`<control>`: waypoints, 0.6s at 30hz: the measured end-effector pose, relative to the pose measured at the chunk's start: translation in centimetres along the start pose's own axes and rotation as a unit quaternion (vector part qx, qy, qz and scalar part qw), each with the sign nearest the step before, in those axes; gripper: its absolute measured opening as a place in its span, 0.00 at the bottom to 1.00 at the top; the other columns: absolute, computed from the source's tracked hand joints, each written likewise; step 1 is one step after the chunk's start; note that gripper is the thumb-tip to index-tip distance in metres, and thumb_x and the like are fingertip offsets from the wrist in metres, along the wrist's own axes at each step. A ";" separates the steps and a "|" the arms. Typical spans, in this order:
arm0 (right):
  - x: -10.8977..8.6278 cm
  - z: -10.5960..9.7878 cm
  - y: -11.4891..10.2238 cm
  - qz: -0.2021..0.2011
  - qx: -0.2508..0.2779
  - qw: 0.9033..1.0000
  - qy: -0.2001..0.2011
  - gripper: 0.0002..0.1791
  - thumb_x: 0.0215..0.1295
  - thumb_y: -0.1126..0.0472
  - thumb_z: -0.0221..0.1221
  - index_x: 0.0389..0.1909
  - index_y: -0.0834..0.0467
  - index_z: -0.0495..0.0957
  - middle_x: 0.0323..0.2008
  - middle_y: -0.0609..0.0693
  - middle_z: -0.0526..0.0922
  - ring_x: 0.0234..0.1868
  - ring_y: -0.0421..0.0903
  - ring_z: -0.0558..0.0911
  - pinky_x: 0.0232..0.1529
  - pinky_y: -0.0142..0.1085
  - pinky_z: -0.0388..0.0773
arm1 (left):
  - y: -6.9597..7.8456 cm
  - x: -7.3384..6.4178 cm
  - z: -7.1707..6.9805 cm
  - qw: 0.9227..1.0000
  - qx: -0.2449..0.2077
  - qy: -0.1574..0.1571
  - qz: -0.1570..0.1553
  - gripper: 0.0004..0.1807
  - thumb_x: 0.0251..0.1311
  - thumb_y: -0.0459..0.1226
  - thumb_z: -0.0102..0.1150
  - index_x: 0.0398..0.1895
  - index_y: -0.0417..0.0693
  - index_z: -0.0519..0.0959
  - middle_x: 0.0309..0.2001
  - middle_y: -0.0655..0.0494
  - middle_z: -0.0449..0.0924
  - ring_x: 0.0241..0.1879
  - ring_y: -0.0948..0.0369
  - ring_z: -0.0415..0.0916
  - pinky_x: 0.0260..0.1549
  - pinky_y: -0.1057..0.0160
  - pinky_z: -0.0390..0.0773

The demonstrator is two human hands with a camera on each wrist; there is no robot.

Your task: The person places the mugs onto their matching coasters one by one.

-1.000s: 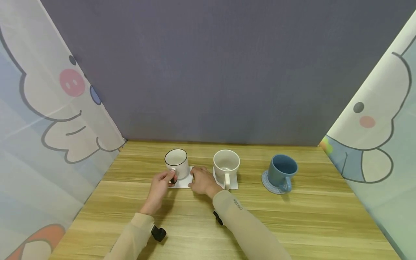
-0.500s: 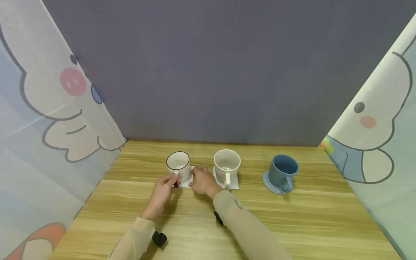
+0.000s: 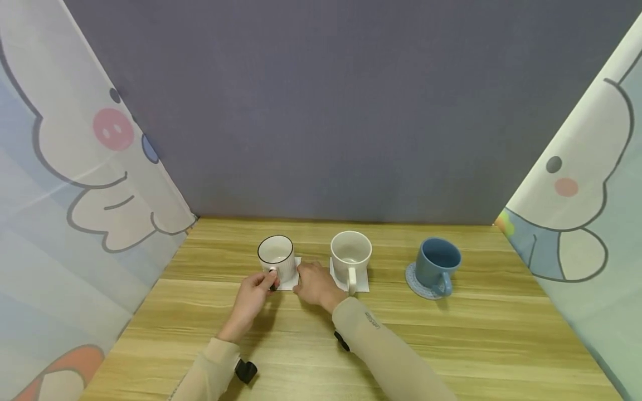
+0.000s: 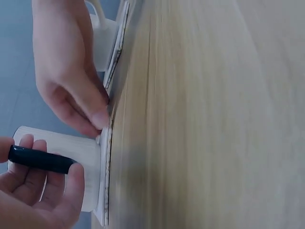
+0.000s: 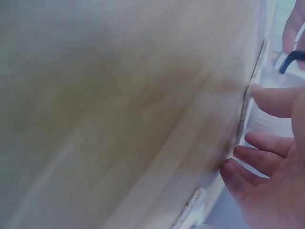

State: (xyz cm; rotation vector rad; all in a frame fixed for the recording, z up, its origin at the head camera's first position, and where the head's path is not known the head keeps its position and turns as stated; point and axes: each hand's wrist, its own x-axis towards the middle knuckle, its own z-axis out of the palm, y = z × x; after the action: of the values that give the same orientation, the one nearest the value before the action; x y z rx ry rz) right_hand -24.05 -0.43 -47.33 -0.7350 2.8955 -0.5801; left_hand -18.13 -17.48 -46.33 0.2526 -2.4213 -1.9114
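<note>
A white ribbed mug (image 3: 286, 266) with a dark rim stands upright on a square white coaster (image 3: 289, 286). My left hand (image 3: 252, 296) pinches its black handle (image 4: 40, 159) between thumb and fingers. At the coaster's right side, my right hand (image 3: 316, 283) holds the edge with thumb and fingertips; in the right wrist view, the thumb (image 5: 274, 101) lies on the near edge and the fingers reach round the side. The coaster's back part is hidden behind the mug. Just right of that hand, a cream mug (image 3: 346, 268) stands on another square white coaster (image 3: 362, 285).
Farther right, a blue mug (image 3: 431, 268) stands on a round blue coaster (image 3: 415, 284). All of this is on a wooden table (image 3: 491, 340). A dark grey panel (image 3: 321, 122) rises behind it, with cartoon-printed curtains on both sides.
My left hand and the dark-rimmed mug have shifted slightly right and toward me, mostly in the earlier half second. The right hand stays at the coaster's edge.
</note>
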 end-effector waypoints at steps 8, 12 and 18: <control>-2.4 -1.5 -1.0 -0.062 -0.006 0.998 -0.003 0.12 0.64 0.59 0.67 0.25 0.51 0.73 0.23 0.40 0.71 0.28 0.40 0.74 0.26 0.33 0.73 | 0.2 0.2 -0.8 0.996 0.083 -0.026 0.022 0.19 0.76 0.43 0.53 0.36 0.35 0.81 0.36 0.49 0.81 0.39 0.54 0.77 0.40 0.57 0.80; -3.9 -2.9 -1.8 -0.073 -0.001 0.997 -0.012 0.07 0.66 0.57 0.66 0.32 0.53 0.78 0.27 0.41 0.77 0.29 0.39 0.75 0.25 0.33 0.74 | 0.6 -0.1 -1.5 0.982 0.181 -0.030 0.051 0.18 0.76 0.45 0.53 0.37 0.38 0.81 0.32 0.52 0.80 0.33 0.56 0.74 0.33 0.58 0.74; -6.0 -5.2 -2.6 -0.091 -0.025 0.995 -0.007 0.17 0.69 0.52 0.64 0.53 0.57 0.83 0.50 0.48 0.86 0.50 0.47 0.84 0.41 0.40 0.84 | 1.8 -0.9 -1.9 0.954 0.284 -0.007 0.096 0.19 0.75 0.45 0.55 0.50 0.38 0.83 0.44 0.45 0.86 0.47 0.48 0.81 0.47 0.44 0.79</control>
State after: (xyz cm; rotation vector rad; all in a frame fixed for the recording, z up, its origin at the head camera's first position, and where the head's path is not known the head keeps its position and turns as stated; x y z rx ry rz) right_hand -18.62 2.07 -41.56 -1.0150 2.8590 -0.5185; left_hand -17.16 -18.81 -44.10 0.0146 -2.8257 -1.1102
